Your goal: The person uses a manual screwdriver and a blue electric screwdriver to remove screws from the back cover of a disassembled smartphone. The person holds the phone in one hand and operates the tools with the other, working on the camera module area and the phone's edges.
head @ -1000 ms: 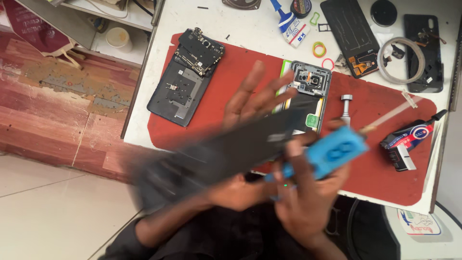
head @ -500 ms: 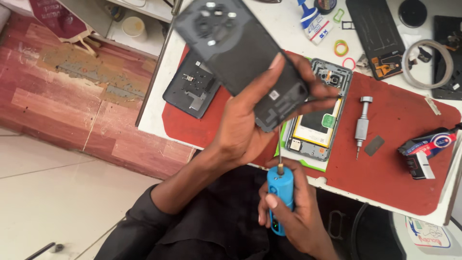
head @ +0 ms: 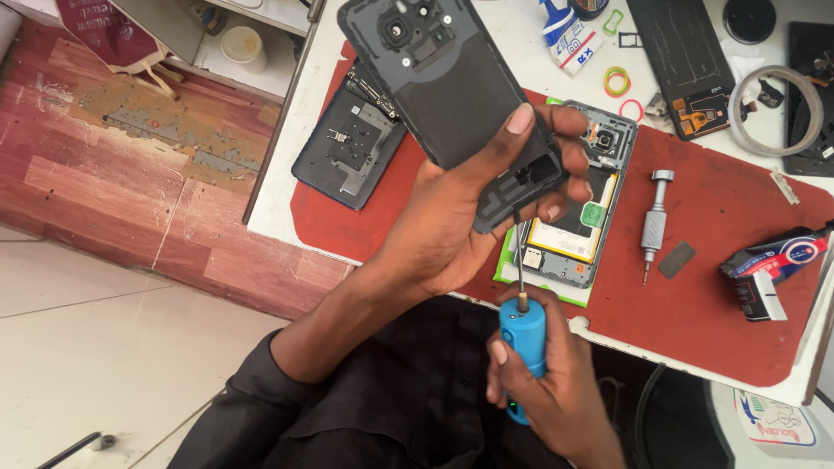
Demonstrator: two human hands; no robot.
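The left hand (head: 452, 217) is gripping the dark back cover (head: 452, 95) tilted above the red mat (head: 721, 260), so the right hand (head: 556, 391), wrapped around the blue electric screwdriver (head: 523, 339), is reaching its lower edge with the tip.

The dark phone back cover (head: 460, 95) sticks up tilted out of the left hand (head: 460, 226). The blue screwdriver (head: 521, 334) stands in the right hand (head: 552, 391), its thin tip up by the cover's lower edge.

Bright, even daylight, soft shadows, sharp focus throughout, slight wide-angle stretch at edges.
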